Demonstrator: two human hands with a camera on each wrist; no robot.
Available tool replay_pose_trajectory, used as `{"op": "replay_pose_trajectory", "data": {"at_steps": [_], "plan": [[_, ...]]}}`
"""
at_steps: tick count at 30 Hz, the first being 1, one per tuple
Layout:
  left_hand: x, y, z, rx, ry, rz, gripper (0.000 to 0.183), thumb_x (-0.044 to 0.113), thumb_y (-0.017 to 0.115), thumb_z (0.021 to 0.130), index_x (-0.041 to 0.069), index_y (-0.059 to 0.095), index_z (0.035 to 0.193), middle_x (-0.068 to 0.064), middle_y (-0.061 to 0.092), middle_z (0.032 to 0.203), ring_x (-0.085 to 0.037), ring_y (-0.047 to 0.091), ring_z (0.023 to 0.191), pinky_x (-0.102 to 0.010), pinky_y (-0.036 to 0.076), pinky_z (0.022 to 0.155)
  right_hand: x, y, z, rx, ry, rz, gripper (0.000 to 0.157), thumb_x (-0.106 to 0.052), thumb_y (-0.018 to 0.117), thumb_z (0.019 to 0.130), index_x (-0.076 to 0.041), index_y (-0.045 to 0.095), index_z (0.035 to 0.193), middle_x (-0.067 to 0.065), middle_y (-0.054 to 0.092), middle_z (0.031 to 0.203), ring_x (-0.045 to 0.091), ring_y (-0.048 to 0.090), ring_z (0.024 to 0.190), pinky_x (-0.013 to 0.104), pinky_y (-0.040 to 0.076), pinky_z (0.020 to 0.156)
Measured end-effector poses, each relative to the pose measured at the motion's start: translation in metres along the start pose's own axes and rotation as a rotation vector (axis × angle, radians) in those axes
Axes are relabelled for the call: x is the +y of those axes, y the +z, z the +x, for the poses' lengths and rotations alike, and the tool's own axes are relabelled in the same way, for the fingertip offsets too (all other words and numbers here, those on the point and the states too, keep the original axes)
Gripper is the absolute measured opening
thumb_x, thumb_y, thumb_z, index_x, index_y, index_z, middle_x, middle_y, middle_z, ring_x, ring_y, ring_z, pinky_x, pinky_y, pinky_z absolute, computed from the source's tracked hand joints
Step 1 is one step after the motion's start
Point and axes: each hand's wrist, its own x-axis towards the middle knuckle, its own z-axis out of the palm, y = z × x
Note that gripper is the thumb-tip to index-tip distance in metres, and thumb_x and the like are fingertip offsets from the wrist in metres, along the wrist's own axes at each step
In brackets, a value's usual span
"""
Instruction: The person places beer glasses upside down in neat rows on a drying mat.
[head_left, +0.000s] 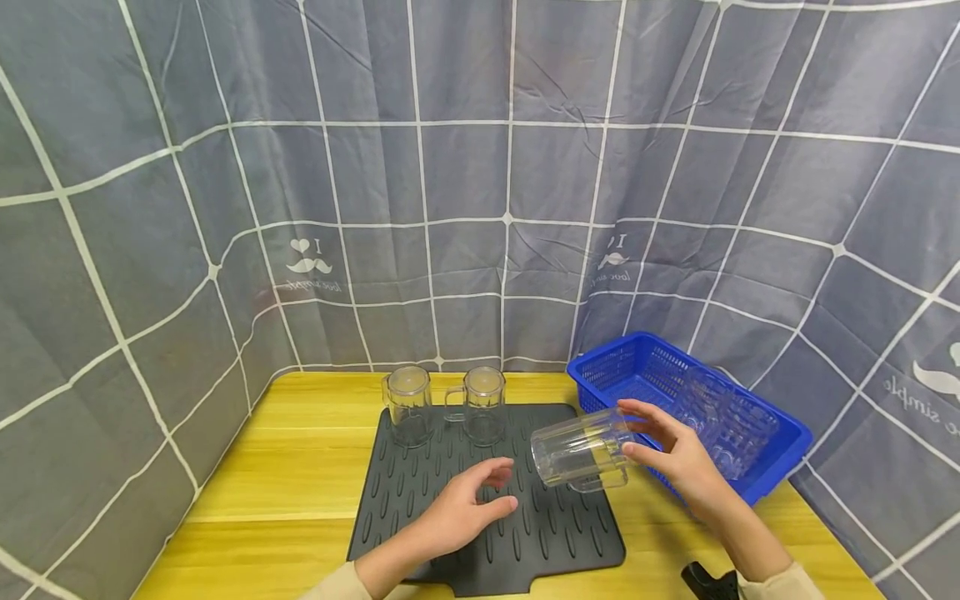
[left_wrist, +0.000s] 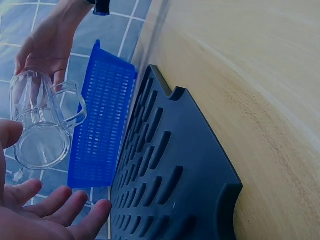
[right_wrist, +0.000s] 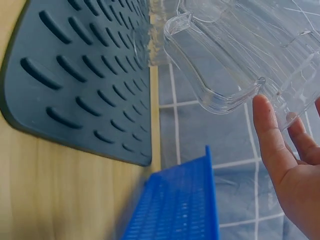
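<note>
My right hand (head_left: 675, 458) grips a clear glass mug (head_left: 573, 450) near its rim, fingers and thumb around that end. The mug is tilted on its side above the right part of a dark grey drying mat (head_left: 495, 508), its base toward the left and its handle (left_wrist: 75, 105) hanging down in the head view. Left of it, my left hand (head_left: 468, 508) is held over the mat with fingers spread and thumb apart, holding nothing. In the left wrist view its fingers (left_wrist: 55, 205) are close to the mug's base. Two more glass mugs (head_left: 410, 408) (head_left: 484, 408) stand upside down at the mat's back edge.
A blue plastic basket (head_left: 615, 367) at the right holds several clear glass mugs (head_left: 723, 425). The mat lies on a yellow wood-grain table (head_left: 277, 492). A grey checked curtain (head_left: 465, 183) surrounds the back and sides. Near the right sleeve is a black object (head_left: 708, 582).
</note>
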Motion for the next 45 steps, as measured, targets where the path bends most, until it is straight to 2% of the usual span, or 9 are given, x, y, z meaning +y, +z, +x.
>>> {"op": "replay_pose_trajectory", "data": {"at_steps": [5, 8, 13, 20, 26, 33, 38, 42, 45], "plan": [[0.002, -0.001, 0.002, 0.02, 0.005, -0.024, 0.059, 0.04, 0.062, 0.101, 0.019, 0.041, 0.152, -0.005, 0.055, 0.141, -0.032, 0.054, 0.129, -0.047, 0.051, 0.098, 0.002, 0.009, -0.001, -0.012, 0.015, 0.042, 0.054, -0.01, 0.064, 0.099, -0.01, 0.047, 0.15, -0.001, 0.053, 0.147, 0.001, 0.055, 0.122, 0.022, 0.053, 0.091], [0.002, 0.0, 0.003, 0.023, -0.017, -0.044, 0.068, 0.044, 0.064, 0.098, 0.019, 0.037, 0.154, -0.007, 0.053, 0.144, -0.031, 0.054, 0.13, -0.049, 0.05, 0.099, 0.003, 0.014, -0.002, -0.021, 0.025, 0.072, 0.054, -0.01, 0.064, 0.099, -0.009, 0.046, 0.15, -0.002, 0.053, 0.146, 0.002, 0.056, 0.121, 0.024, 0.053, 0.091], [0.002, 0.004, 0.006, 0.031, -0.04, -0.086, 0.076, 0.042, 0.07, 0.095, 0.019, 0.033, 0.157, -0.007, 0.052, 0.146, -0.031, 0.053, 0.132, -0.045, 0.053, 0.096, 0.005, 0.022, -0.004, -0.035, 0.039, 0.106, 0.055, -0.009, 0.063, 0.099, -0.007, 0.045, 0.15, -0.006, 0.053, 0.145, 0.007, 0.055, 0.122, 0.024, 0.053, 0.091], [0.001, 0.006, 0.007, 0.064, -0.015, -0.121, 0.074, 0.04, 0.072, 0.093, 0.021, 0.037, 0.155, -0.01, 0.051, 0.147, -0.03, 0.055, 0.129, -0.037, 0.054, 0.093, 0.009, 0.033, -0.004, -0.06, 0.024, 0.193, 0.056, -0.002, 0.062, 0.097, -0.001, 0.042, 0.15, -0.001, 0.055, 0.143, 0.009, 0.058, 0.12, 0.027, 0.055, 0.09], [0.0, 0.004, 0.009, 0.076, -0.008, -0.166, 0.072, 0.04, 0.073, 0.093, 0.022, 0.04, 0.154, -0.013, 0.05, 0.146, -0.026, 0.056, 0.126, -0.038, 0.053, 0.095, 0.01, 0.038, -0.003, -0.07, 0.016, 0.247, 0.056, 0.0, 0.06, 0.098, 0.004, 0.039, 0.15, -0.004, 0.057, 0.138, 0.011, 0.059, 0.12, 0.03, 0.057, 0.089], [-0.001, 0.003, 0.01, 0.07, -0.01, -0.258, 0.071, 0.032, 0.074, 0.093, 0.017, 0.04, 0.153, -0.014, 0.051, 0.141, -0.028, 0.057, 0.125, -0.037, 0.054, 0.093, 0.009, 0.041, -0.003, -0.075, 0.021, 0.278, 0.054, 0.0, 0.059, 0.099, 0.002, 0.04, 0.15, -0.002, 0.058, 0.136, 0.009, 0.06, 0.117, 0.031, 0.058, 0.086], [0.0, 0.003, 0.01, 0.076, 0.0, -0.335, 0.067, 0.024, 0.073, 0.094, 0.016, 0.041, 0.152, -0.017, 0.045, 0.14, -0.03, 0.059, 0.124, -0.035, 0.055, 0.091, 0.01, 0.044, -0.004, -0.075, 0.026, 0.331, 0.054, 0.0, 0.058, 0.099, 0.003, 0.039, 0.15, -0.002, 0.057, 0.136, 0.009, 0.06, 0.116, 0.029, 0.057, 0.087], [0.0, 0.002, 0.009, 0.087, -0.004, -0.338, 0.066, 0.026, 0.073, 0.095, 0.017, 0.04, 0.152, -0.018, 0.042, 0.143, -0.031, 0.056, 0.126, -0.035, 0.055, 0.092, 0.011, 0.048, -0.005, -0.078, 0.028, 0.388, 0.055, 0.001, 0.056, 0.099, 0.006, 0.035, 0.15, -0.002, 0.056, 0.135, 0.009, 0.06, 0.115, 0.028, 0.057, 0.087], [0.0, 0.002, 0.008, 0.092, -0.01, -0.33, 0.066, 0.026, 0.072, 0.095, 0.017, 0.04, 0.152, -0.017, 0.042, 0.144, -0.03, 0.056, 0.126, -0.035, 0.054, 0.092, 0.013, 0.05, -0.006, -0.081, 0.033, 0.406, 0.054, 0.0, 0.056, 0.1, 0.004, 0.036, 0.15, -0.002, 0.056, 0.135, 0.009, 0.06, 0.114, 0.028, 0.057, 0.087]]}}
